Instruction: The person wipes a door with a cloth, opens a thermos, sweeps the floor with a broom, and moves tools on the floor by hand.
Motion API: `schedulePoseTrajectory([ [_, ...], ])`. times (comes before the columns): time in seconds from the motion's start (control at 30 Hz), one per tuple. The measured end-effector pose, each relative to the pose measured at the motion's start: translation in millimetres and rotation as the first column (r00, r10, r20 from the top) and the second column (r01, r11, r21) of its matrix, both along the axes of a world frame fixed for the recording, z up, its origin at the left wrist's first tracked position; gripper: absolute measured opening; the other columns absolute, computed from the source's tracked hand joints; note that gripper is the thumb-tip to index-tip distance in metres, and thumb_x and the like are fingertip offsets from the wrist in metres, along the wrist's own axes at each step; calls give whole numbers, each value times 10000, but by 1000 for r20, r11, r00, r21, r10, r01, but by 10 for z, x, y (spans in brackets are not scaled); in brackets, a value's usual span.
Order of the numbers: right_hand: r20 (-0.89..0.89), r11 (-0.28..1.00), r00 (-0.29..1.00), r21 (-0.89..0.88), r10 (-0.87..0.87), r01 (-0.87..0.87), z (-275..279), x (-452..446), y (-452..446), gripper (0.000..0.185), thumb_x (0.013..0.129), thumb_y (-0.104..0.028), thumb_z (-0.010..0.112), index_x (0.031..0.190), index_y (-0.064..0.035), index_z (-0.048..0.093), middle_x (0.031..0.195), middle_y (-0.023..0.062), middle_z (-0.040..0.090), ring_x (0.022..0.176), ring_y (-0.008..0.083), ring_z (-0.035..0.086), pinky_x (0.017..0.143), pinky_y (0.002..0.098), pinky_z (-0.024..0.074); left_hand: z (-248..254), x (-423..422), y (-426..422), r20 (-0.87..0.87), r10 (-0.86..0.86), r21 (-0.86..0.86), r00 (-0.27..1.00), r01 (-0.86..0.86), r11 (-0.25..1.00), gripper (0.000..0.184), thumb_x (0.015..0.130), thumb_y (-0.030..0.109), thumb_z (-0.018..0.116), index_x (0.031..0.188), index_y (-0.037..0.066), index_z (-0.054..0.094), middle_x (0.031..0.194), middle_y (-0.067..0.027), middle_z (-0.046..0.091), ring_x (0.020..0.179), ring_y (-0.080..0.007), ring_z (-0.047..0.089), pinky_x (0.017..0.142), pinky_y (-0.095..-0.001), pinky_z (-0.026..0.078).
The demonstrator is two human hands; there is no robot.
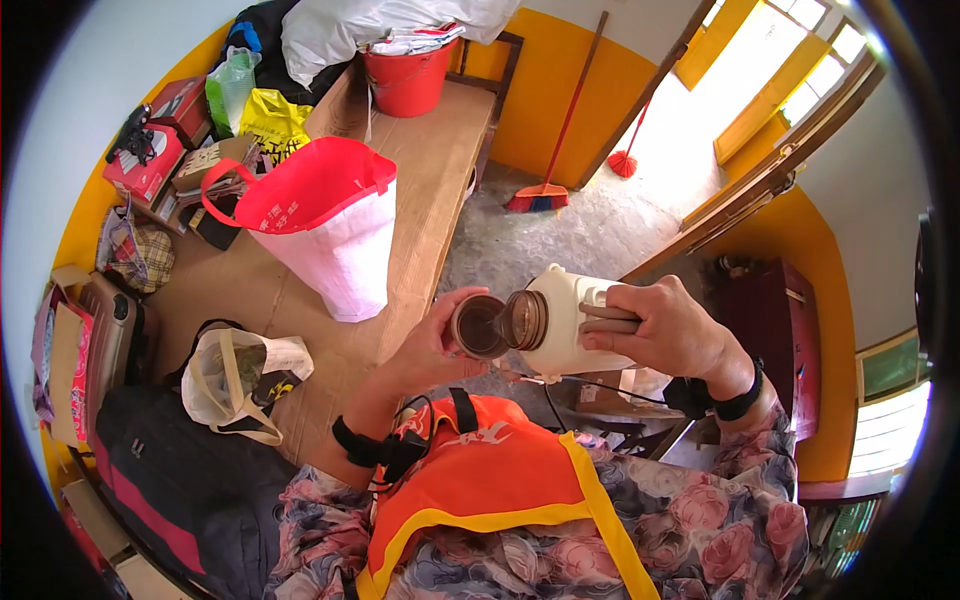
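Note:
My left hand (425, 350) is wrapped round a brown cup (480, 326), its open mouth facing up toward the camera. My right hand (655, 325) grips a cream-coloured jug (567, 325) by its side, with its fingers round the handle. The jug lies tilted, and its brown neck (524, 320) meets the rim of the cup. Whether any liquid is passing between them is too unclear to tell. Black bands with cables are on both wrists. Below the hands lies the red and yellow apron (490, 475).
A red and white bag (335, 240) and a cream bag (230, 370) stand on the wooden board (430, 190). A red bucket (408, 82) is behind them. Boxes (150, 165) line the left wall. A broom (540, 195) leans by the doorway.

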State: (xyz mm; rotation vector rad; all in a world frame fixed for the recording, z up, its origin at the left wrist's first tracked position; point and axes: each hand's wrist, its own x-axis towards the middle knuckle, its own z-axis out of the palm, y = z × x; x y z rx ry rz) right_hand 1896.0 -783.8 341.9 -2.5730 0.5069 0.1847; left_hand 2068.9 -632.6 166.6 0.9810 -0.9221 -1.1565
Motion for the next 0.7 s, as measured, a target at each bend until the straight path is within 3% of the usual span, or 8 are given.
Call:
schedulePoseTrajectory([
  [0.53, 62, 1000, 998, 3, 18, -18, -12, -101, -21, 278, 735, -268, 657, 736, -9, 559, 573, 130, 565, 529, 265, 584, 496, 301, 453, 2, -36, 3, 65, -12, -18, 998, 13, 1000, 786, 613, 8, 726, 1259, 63, 282, 1179, -54, 415, 1082, -137, 422, 912, -279, 359],
  [0.63, 126, 999, 992, 46, -16, 11, -15, -150, -38, 271, 724, -243, 670, 698, -2, 550, 552, 121, 546, 481, 238, 546, 482, 288, 435, 33, -52, -1, -17, -26, -76, 1000, 25, 997, 799, 605, 13, 737, 1261, 67, 283, 1173, -50, 422, 1085, -136, 423, 911, -276, 361],
  [0.7, 184, 997, 982, 60, -51, 40, -31, -196, -47, 254, 707, -201, 690, 665, -2, 539, 521, 99, 508, 442, 162, 485, 457, 263, 405, 89, -51, 6, -58, -39, -68, 998, 35, 997, 803, 602, 14, 740, 1261, 66, 283, 1169, -48, 426, 1087, -138, 422, 913, -277, 360],
])
